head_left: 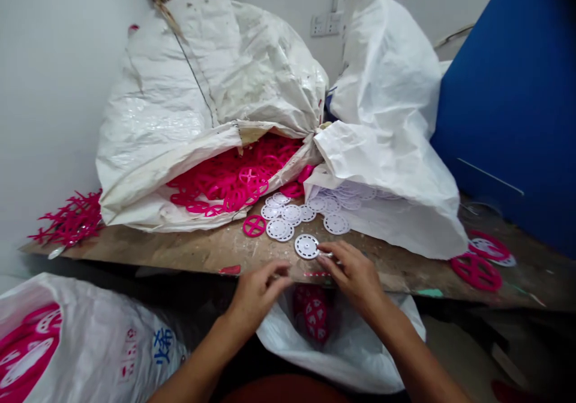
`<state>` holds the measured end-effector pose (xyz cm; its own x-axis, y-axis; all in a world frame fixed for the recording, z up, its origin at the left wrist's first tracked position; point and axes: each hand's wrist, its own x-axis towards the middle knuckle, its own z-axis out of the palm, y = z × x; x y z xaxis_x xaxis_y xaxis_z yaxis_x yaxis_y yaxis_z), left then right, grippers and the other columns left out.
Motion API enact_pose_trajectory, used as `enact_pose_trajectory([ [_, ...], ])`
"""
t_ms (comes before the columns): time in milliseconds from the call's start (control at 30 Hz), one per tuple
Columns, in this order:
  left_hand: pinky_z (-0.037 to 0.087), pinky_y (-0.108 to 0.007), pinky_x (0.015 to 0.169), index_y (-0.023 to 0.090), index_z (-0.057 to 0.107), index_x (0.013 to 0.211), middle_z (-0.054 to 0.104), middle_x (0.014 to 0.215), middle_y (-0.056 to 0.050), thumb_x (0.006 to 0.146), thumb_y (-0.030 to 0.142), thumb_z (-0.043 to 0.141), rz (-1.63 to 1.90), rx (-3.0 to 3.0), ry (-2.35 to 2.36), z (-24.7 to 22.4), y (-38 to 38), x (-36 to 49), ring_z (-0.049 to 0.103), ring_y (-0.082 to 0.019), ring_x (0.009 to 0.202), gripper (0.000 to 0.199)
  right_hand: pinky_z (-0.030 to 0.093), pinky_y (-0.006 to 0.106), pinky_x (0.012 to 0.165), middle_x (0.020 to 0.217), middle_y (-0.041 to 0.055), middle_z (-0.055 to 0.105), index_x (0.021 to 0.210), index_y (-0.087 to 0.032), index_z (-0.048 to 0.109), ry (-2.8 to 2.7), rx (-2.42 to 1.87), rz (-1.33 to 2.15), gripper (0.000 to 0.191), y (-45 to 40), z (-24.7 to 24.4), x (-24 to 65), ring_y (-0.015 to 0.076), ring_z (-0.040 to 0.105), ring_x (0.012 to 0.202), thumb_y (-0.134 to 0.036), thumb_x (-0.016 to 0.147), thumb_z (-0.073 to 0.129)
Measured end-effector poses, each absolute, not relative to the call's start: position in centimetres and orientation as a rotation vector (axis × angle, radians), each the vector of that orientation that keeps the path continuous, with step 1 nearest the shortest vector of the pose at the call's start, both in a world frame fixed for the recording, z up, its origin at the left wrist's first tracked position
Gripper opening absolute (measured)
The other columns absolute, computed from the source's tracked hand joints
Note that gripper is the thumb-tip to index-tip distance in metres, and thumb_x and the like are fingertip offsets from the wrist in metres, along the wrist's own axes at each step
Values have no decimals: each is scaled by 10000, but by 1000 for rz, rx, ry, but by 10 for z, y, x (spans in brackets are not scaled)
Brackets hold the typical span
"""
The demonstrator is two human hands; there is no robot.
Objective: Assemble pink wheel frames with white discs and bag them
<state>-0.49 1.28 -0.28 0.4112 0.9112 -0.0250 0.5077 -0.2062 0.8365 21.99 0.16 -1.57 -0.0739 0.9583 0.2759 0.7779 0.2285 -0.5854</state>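
Disc (306, 246) lies between the hands (257, 290), nearer the right (357, 273).

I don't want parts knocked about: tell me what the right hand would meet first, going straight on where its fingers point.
The right hand would first meet the white slotted disc directly ahead; whether it already touches the rim is unclear.

One disc (306, 246) lay on the bench (171, 250) at the fingertips of the right hand (355, 271). Beyond the left hand (257, 294) lay a wheel (254, 226), with a sack (256, 55) holding wheels (247, 178) behind it; beyond the right hand, a second sack (389, 85) held discs (344, 194). One bag (360, 361) sat below and between the hands, another bag (103, 331) left of the left hand.
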Motion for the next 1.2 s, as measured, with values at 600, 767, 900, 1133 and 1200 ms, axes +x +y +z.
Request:
enact_pose_trajectory([
  [600, 493, -356, 832, 166, 540, 960, 644, 995, -75, 816, 323, 618, 912, 771, 852, -5, 24, 17, 630, -194, 885, 227, 485, 258, 610, 865, 20, 645, 1042, -219, 586, -1155, -1276, 846, 215, -3, -9, 204, 140, 597, 665, -318, 851, 580],
  [767, 516, -289, 775, 186, 539, 1120, 644, 1076, -73, 857, 350, 578, 919, 848, 859, -7, 9, 42, 630, -180, 917, 313, 478, 291, 765, 962, 60, 630, 1017, -232, 675, -1445, -1337, 532, 194, -18, -15, 197, 176, 599, 883, -233, 858, 565],
  [900, 488, -280, 828, 185, 601, 1120, 646, 1103, -66, 880, 356, 536, 913, 1179, 922, -12, 5, 42, 605, -194, 984, 302, 455, 290, 832, 1008, 61, 653, 1065, -222, 658, -1545, -1315, 548, 228, -23, -14, 201, 174, 600, 943, -222, 899, 502],
  [1133, 445, -267, 883, 180, 631, 1071, 650, 1112, -61, 890, 339, 513, 920, 1447, 1006, -10, -3, 48, 593, -186, 996, 268, 447, 242, 624, 787, 21, 650, 992, -197, 635, -1424, -1429, 838, 199, -29, -15, 205, 147, 596, 685, -289, 901, 484],
  [1200, 482, -283, 840, 179, 570, 1144, 638, 1134, -72, 886, 358, 513, 846, 1329, 947, -11, -5, 48, 609, -195, 983, 319, 438, 233, 581, 695, 0, 618, 1013, -193, 620, -1321, -1421, 932, 223, -32, -16, 207, 129, 565, 596, -323, 904, 475],
])
